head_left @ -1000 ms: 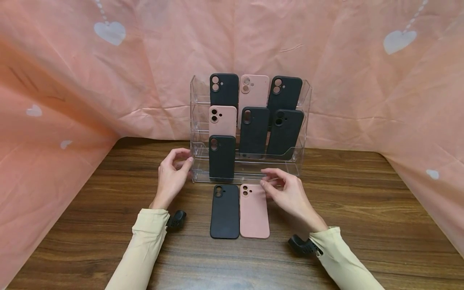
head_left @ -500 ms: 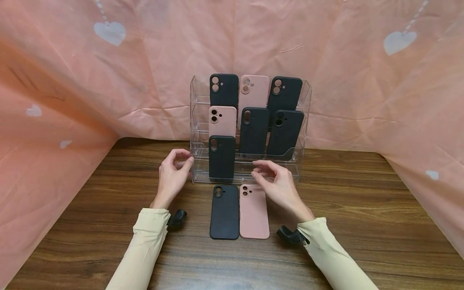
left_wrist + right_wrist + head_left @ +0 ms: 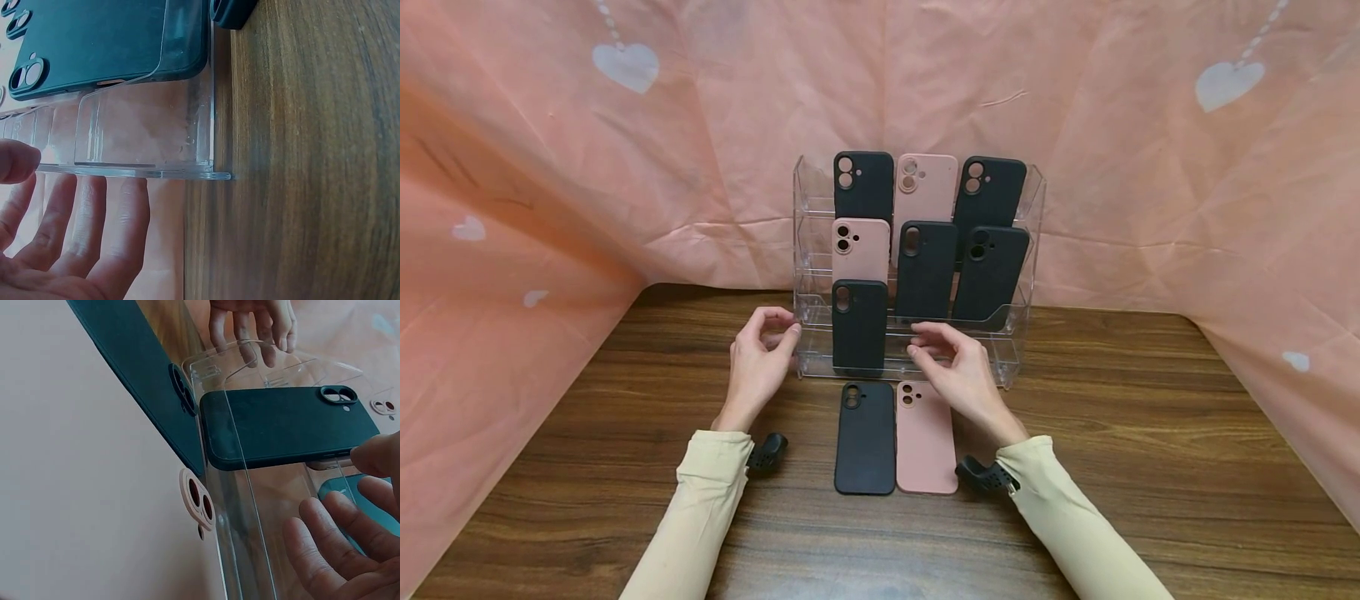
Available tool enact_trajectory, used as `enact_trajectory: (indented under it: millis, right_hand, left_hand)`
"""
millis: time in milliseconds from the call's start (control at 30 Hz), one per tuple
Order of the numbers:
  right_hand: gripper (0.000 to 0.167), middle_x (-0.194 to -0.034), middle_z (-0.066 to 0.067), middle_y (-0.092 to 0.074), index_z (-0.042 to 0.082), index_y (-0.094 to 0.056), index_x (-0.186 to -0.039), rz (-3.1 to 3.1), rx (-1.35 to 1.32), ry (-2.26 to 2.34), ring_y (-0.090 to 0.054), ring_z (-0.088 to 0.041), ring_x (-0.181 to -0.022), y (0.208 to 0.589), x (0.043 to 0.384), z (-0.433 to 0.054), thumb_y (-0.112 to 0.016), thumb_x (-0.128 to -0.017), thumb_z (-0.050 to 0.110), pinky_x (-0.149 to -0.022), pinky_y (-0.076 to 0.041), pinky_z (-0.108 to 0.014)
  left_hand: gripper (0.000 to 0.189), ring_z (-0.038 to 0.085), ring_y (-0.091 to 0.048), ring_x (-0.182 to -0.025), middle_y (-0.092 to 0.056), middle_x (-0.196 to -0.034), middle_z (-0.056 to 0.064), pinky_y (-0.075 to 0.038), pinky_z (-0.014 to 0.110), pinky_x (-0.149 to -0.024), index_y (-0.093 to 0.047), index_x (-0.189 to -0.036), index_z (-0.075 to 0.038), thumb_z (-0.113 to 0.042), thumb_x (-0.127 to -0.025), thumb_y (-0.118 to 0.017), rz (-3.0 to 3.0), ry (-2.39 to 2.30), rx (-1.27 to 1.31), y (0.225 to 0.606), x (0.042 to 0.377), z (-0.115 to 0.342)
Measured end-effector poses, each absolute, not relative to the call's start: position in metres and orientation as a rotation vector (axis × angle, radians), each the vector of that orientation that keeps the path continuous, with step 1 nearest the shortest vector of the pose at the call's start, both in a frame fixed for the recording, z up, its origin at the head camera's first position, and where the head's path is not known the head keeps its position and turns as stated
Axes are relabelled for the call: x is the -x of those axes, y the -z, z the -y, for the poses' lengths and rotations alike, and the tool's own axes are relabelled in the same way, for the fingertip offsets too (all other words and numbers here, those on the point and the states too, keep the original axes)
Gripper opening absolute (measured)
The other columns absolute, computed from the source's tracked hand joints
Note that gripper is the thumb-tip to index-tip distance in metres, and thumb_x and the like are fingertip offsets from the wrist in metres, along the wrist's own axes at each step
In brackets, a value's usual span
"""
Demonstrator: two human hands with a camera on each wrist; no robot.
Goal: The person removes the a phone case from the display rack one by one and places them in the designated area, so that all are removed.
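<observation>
A clear tiered display rack point(image 3: 951, 367) holds several phone cases, some black, some pink. My left hand point(image 3: 758, 358) is at its left side; in the left wrist view its fingertips point(image 3: 132, 190) touch the outside of the side panel. With nothing in its loosely bent fingers, my right hand point(image 3: 958, 375) hovers before the lowest tier, right of the black phone case point(image 3: 859, 333) standing there. On the table below lie another black phone case point(image 3: 865, 442) and a pink phone case point(image 3: 925, 450), side by side, camera holes toward the rack.
The wooden table point(image 3: 1150, 433) extends to both sides. Pink cloth point(image 3: 737, 150) with white hearts hangs behind the rack and along both sides. Each wrist wears a black strapped device, such as the left one point(image 3: 767, 452).
My right hand has moved left and slightly toward the rack, from beyond the pink case's right edge to above its top. My left hand and the cases have stayed put.
</observation>
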State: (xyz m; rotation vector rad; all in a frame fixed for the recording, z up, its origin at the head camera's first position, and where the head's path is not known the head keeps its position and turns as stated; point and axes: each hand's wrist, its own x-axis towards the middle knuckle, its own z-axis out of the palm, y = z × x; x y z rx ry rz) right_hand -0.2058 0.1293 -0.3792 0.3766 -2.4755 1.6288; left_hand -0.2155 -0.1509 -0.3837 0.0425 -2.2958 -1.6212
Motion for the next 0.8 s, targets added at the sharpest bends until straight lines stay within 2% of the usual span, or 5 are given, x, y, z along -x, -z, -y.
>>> enact_trajectory:
  millis: [167,333,533,800]
  right_hand:
    - [0.032,-0.113,-0.009,-0.076,0.013,-0.069,-0.128,2.465,-0.393,-1.616,-0.074,-0.021,-0.104,0.385,0.212,-0.125,-0.072,-0.096,0.018,-0.083,-0.059,-0.021]
    - [0.033,-0.115,-0.010,-0.076,0.012,-0.069,-0.128,2.457,-0.414,-1.635,-0.074,-0.023,-0.104,0.385,0.216,-0.119,-0.071,-0.096,0.015,-0.087,-0.060,-0.022]
    - [0.033,-0.117,-0.013,-0.075,0.010,-0.068,-0.129,2.439,-0.440,-1.668,-0.074,-0.026,-0.105,0.388,0.220,-0.112,-0.071,-0.096,0.013,-0.085,-0.060,-0.026]
    - [0.034,-0.120,-0.013,-0.074,0.012,-0.067,-0.130,2.386,-0.453,-1.748,-0.074,-0.028,-0.105,0.390,0.224,-0.105,-0.070,-0.096,0.012,-0.072,-0.058,-0.017]
  left_hand:
    - [0.020,0.029,-0.076,-0.100,-0.071,-0.116,0.010,-0.063,0.025,-0.062,-0.064,-0.116,-0.011,-0.018,-0.098,-0.067,2.296,1.626,-0.040,0.384,0.215,0.151]
    - [0.020,0.032,-0.076,-0.101,-0.071,-0.116,0.011,-0.065,0.032,-0.064,-0.064,-0.116,-0.010,-0.018,-0.098,-0.067,2.296,1.629,-0.035,0.384,0.215,0.151]
    - [0.020,0.032,-0.076,-0.101,-0.071,-0.117,0.011,-0.062,0.023,-0.062,-0.064,-0.116,-0.011,-0.018,-0.098,-0.067,2.299,1.632,-0.031,0.384,0.215,0.152]
    - [0.020,0.030,-0.076,-0.102,-0.070,-0.117,0.011,-0.060,0.018,-0.060,-0.064,-0.116,-0.011,-0.020,-0.098,-0.067,2.306,1.626,-0.025,0.384,0.215,0.152]
